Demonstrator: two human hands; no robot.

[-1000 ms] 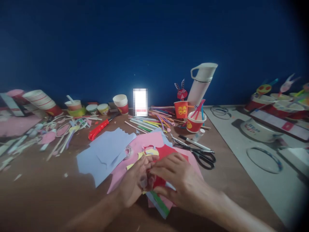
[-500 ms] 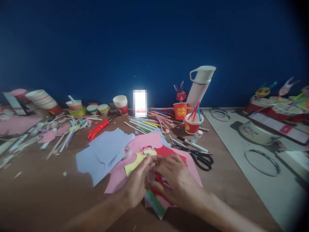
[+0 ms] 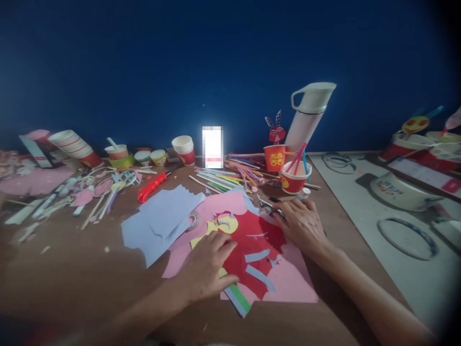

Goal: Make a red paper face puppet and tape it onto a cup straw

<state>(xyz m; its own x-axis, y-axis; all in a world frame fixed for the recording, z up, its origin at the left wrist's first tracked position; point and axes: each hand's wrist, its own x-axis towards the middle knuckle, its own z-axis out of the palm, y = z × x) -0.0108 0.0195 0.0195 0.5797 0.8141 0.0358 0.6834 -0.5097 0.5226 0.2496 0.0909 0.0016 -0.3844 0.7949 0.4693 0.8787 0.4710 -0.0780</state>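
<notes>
My left hand [image 3: 207,262] lies over the left part of the paper pile, thumb and index finger apart, with nothing visible between them. Under and beside it are a cut red paper [image 3: 239,245], a yellow paper piece [image 3: 230,222] and a green-and-blue strip [image 3: 238,299]. Light blue paper strips [image 3: 257,255] rest on the red sheet. Over to the right, my right hand [image 3: 304,223] is curled down over the scissors [image 3: 277,210]. Their blades show past the fingers, while the handles are mostly hidden. Pink paper [image 3: 298,283] spreads below everything.
Blue paper [image 3: 162,221] lies left, near a tape roll [image 3: 193,220] and a red-handled cutter [image 3: 153,186]. Behind are coloured sticks [image 3: 223,182], paper cups [image 3: 183,149], a straw-filled cup [image 3: 294,180] and a white thermos [image 3: 306,120]. A small white-capped bottle [image 3: 305,193] stands behind my right hand.
My hands have parted from over the red paper. The right hand has moved right and away onto the scissors; the left stays near, its fingers opened. The view has shifted slightly.
</notes>
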